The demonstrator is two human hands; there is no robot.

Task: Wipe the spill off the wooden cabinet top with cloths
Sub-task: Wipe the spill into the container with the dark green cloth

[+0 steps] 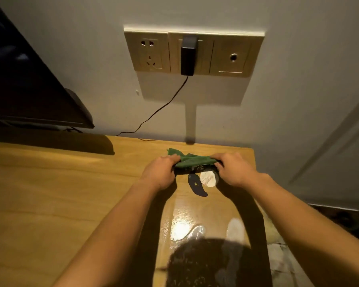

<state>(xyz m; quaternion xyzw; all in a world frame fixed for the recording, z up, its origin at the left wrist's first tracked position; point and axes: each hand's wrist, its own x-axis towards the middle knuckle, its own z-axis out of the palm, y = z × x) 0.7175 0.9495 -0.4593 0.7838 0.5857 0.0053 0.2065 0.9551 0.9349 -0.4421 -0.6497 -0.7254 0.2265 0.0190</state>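
A green cloth is stretched between my two hands near the back right of the wooden cabinet top. My left hand grips its left end and my right hand grips its right end. The cloth hangs just above the wood, its lower edge in shadow. Directly under it lies a dark spill next to a bright wet patch. Closer to me, a wide wet sheen glistens on the wood between my forearms.
A dark television stands at the back left on its base. A wall socket panel holds a black plug whose cable trails down to the cabinet's back edge. The cabinet's right edge drops off beside a white door.
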